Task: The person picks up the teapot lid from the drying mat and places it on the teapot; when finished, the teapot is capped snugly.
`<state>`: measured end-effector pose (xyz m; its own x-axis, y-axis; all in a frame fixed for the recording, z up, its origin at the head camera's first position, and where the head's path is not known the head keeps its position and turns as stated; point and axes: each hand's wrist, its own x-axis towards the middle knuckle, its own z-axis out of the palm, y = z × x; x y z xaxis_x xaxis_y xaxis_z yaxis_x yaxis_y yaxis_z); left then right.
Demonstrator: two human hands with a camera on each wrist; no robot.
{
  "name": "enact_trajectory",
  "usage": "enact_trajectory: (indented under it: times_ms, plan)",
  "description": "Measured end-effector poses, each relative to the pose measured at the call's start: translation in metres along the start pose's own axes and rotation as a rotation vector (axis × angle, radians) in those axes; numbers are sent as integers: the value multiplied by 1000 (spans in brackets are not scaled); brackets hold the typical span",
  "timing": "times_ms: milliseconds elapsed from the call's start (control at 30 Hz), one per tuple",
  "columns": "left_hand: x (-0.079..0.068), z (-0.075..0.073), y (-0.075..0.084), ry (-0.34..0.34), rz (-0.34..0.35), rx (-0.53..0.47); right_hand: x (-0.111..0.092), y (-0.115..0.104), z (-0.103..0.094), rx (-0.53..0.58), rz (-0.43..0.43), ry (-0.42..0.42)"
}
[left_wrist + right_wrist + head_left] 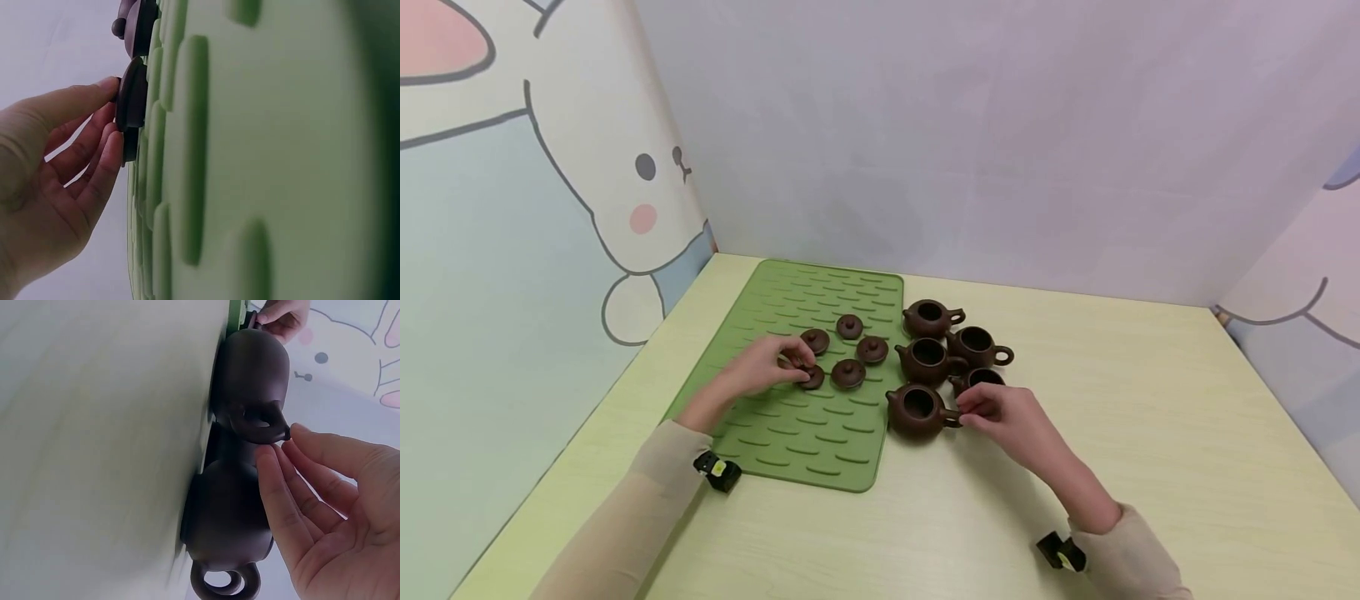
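While pinching a lid [812, 378] by its knob with a narrowed left hand [767, 367], also grips a teapot [917, 429] by its handle between thumb and fingers of the right hand [1011, 417]. Shows four other lids [847, 374] just beyond and right of the left hand, on a ridged green mat [820, 450]. Has four more teapots [927, 360] beyond the right hand, one partly hidden, on the pale surface [1150, 417]. Looks smooth, dark brown, rounded.
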<state>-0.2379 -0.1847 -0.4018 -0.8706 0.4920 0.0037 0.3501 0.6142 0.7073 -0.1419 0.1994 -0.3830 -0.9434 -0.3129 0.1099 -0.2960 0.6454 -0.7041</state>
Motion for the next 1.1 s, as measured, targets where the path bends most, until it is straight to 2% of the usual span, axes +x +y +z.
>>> enact_trajectory:
  times_ms: [267, 433, 833, 1100]
  plan:
    - [2, 2, 2, 14, 46, 38, -2, -3, 2, -99, 12, 21]
    - [2, 1, 9, 0, 6, 21, -2, -1, 5, -134, 23, 32]
    - [9, -1, 31, 12, 1, 27, -4, -3, 5, -173, -1, 85]
    - [13, 4, 46, 0, 77, -7, -3, -6, 5, -171, 11, 81]
